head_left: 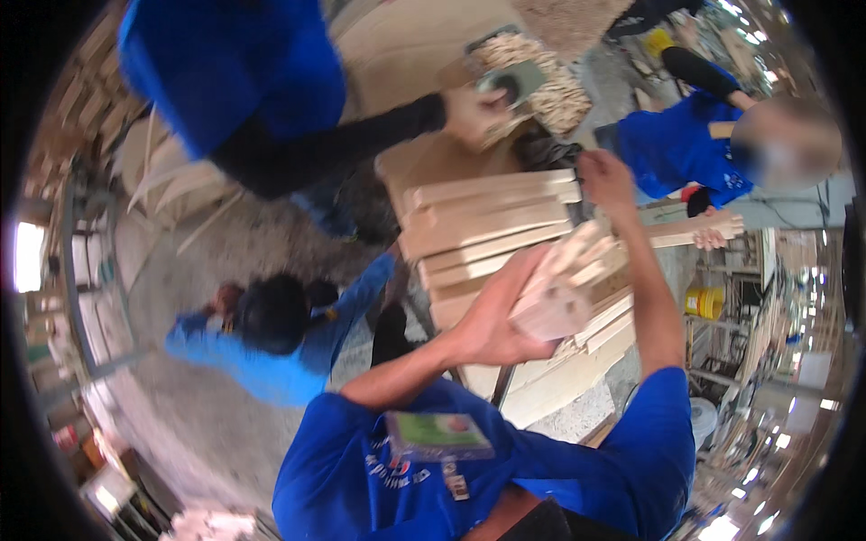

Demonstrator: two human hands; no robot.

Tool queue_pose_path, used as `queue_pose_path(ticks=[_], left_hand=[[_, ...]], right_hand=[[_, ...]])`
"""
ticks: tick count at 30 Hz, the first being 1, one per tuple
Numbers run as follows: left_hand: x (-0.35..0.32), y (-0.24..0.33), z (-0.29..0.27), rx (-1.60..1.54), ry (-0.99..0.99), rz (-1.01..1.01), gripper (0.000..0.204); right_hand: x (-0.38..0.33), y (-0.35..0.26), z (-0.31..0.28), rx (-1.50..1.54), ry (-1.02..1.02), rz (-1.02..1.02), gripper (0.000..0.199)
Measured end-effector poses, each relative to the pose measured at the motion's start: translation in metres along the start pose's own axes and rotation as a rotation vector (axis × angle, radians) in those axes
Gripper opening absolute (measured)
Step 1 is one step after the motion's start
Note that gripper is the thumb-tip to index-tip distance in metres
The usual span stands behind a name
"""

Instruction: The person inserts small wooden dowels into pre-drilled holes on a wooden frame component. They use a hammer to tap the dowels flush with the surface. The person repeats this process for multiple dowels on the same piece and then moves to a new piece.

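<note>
**loose bundle of wood strips held high over the stack**

what worries me most is the big stack of pale wooden boards (492, 225) on the bench (424, 162): its layers already sit fanned and uneven, so i judge anything dropped or pushed onto it could shift the top boards. the co-worker in blue (280, 343) crouches just beside the stack on the left, near enough to be caught by a sliding board.

next, the bundle of short wood strips (577, 270) i see held above the stack. it is tilted, the strips splayed rather than flush, so one could slip out of the end.

the left hand (501, 316) is curled under the near end of the bundle, palm up, fingers closed around it. the right hand (606, 178) is at the far end, but motion blur stops me telling how firmly it grips.

the strips are light, unfinished wood, square-cut, rough-looking at the ends.
</note>
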State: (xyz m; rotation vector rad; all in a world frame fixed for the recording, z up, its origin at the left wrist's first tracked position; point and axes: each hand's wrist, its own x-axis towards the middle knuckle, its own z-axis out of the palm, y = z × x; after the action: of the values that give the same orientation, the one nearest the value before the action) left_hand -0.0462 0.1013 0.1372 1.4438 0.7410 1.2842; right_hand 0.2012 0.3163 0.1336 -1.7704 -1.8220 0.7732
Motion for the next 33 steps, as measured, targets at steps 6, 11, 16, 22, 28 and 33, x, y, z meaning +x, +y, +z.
queue_pose_path(ticks=[6,11,16,22,28,33], left_hand=[[0.017,-0.017,-0.012,-0.107,-0.061,-0.208,0.102],[0.041,-0.021,-0.016,-0.186,-0.054,-0.410,0.105],[0.063,-0.033,-0.016,-0.219,-0.061,-0.321,0.109],[0.050,-0.048,-0.001,-0.197,-0.034,-0.254,0.111],[0.049,-0.047,0.005,-0.190,-0.002,-0.177,0.103],[0.042,-0.047,0.004,-0.158,0.039,-0.184,0.101]], right_hand=[[0.141,0.056,0.096,-0.079,0.259,-0.200,0.027],[0.233,0.097,0.124,-0.328,0.244,-0.027,0.033],[0.272,0.121,0.137,-0.774,0.023,-0.635,0.035],[0.273,0.131,0.109,-0.386,0.081,-0.368,0.031],[0.262,0.133,0.112,-0.483,0.121,-0.254,0.032],[0.253,0.122,0.120,-0.463,0.342,-0.087,0.028]])
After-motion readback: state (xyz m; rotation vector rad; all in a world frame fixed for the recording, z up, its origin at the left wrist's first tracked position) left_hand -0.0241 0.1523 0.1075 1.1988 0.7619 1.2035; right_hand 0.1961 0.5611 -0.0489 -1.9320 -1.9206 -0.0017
